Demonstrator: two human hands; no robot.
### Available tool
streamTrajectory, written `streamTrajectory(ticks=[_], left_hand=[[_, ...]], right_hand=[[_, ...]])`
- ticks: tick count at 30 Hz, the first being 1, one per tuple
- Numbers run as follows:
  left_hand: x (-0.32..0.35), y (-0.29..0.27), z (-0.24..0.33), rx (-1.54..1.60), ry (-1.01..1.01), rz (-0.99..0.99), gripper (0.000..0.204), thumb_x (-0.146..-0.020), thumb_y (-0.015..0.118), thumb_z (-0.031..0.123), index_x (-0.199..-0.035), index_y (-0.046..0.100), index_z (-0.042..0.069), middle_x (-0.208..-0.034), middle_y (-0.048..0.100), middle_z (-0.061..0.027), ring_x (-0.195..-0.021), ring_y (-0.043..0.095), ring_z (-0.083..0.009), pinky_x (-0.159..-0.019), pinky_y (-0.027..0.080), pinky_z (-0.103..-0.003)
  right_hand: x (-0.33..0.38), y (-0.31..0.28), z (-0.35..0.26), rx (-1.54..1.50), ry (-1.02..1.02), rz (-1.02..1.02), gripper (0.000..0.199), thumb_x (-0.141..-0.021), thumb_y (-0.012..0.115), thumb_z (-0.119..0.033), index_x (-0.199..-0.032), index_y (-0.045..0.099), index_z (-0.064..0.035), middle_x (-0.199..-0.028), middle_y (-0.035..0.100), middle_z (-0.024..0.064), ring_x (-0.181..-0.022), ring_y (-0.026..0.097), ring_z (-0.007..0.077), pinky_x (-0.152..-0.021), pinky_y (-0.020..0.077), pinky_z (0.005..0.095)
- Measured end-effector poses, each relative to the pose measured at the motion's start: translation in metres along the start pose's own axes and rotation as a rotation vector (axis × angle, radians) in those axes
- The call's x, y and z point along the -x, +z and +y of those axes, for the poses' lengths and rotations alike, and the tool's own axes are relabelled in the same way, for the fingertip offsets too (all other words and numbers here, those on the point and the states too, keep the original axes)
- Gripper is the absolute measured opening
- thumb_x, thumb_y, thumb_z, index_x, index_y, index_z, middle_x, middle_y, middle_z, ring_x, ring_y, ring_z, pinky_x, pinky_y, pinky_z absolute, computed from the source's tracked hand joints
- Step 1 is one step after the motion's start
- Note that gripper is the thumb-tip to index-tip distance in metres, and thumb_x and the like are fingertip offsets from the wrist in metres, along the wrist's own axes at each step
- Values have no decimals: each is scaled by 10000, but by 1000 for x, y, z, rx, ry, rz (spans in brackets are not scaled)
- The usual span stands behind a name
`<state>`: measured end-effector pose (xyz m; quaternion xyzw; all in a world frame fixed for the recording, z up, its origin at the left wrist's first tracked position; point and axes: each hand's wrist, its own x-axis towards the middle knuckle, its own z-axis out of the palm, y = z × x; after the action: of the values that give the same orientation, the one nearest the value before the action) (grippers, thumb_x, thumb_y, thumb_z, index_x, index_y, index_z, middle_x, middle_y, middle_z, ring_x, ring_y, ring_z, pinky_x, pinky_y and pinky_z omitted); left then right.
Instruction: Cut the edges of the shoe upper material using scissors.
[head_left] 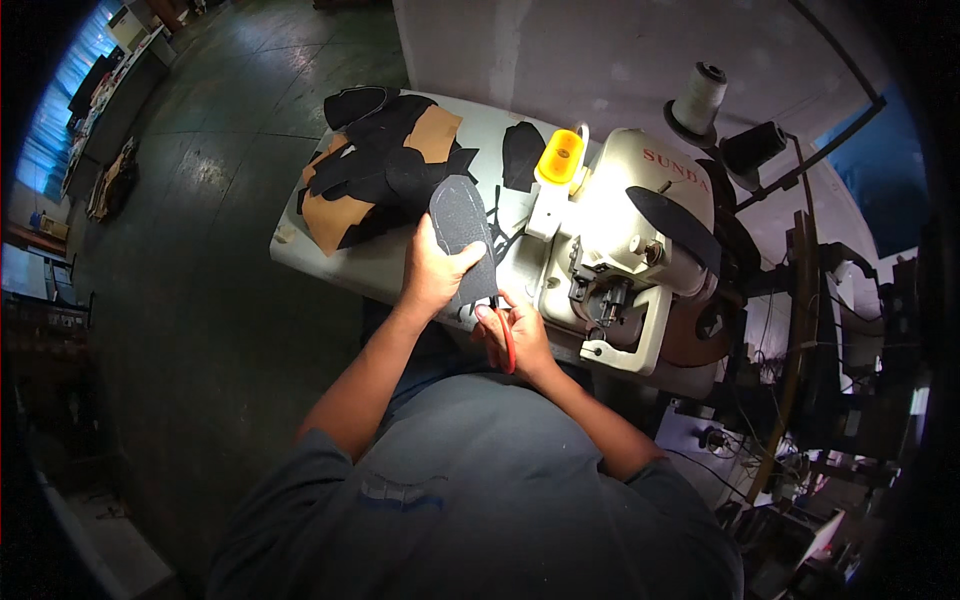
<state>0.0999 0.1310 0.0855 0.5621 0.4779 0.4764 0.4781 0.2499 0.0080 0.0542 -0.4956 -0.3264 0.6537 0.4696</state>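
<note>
A dark grey insole-shaped piece (461,222) with a pale line inside its rounded end is pinched in my left hand (437,268), the thumb lying across its face. My right hand (517,335) is closed round red-handled scissors (509,345) at the lower end of that piece. The blades are mostly hidden, so I cannot tell whether they touch its edge. Behind my left hand lies a heap of black cut pieces (375,170) mixed with tan ones (336,219). Thin black strips (497,215) are scattered on the white table (300,258) beside the held piece.
A cream sewing machine (625,190) stands at the right, with a yellow tray (561,157) on it and a black insole-shaped piece (672,228) against its body. Another black piece (522,155) lies beside the tray. White (699,98) and black (753,148) thread cones stand behind.
</note>
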Motion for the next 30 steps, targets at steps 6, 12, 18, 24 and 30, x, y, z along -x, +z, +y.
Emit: streamTrajectory(ticks=[6,12,18,24,30], left_hand=[[8,4,9,27,-32,-53,574,-794,872,107,-1293,618,-20,-1148,752,-167,-1037,749,-258,-931,598,-404],[12,4,7,53,-52,-77,602,-785,864,114,-1314,611,-19,-1154,752,-159,-1054,745,-253,-951,595,-400],[14,4,5,16,-44,-87,622,-776,862,121,-1325,605,-18,-1160,748,-152,-1058,738,-254,-961,591,-403],[14,5,7,48,-34,-110,631,-769,863,115,-1330,605,-17,-1171,742,-138,-1065,728,-243,-969,584,-395],[15,0,18,101,-88,-162,642,-769,859,99,-1345,602,-19,-1180,739,-124,-1076,714,-218,-979,577,-382]], right_hand=[[-6,-4,12,71,-76,11,233,-1038,740,-218,-1194,716,-47,-726,698,1,-521,562,56,-464,410,254],[-5,-4,11,51,-113,13,201,-1016,707,-151,-1188,704,-48,-680,631,-30,-522,534,45,-465,401,252],[0,-1,7,-10,-116,-18,204,-1010,652,-87,-1204,698,-41,-649,597,-32,-488,526,55,-444,395,254],[4,4,2,15,-115,10,171,-1004,630,-72,-1161,693,-44,-620,575,-32,-459,508,60,-426,384,258],[0,-1,10,35,-87,42,154,-990,559,-29,-1085,679,-49,-615,574,-27,-457,503,59,-423,381,264]])
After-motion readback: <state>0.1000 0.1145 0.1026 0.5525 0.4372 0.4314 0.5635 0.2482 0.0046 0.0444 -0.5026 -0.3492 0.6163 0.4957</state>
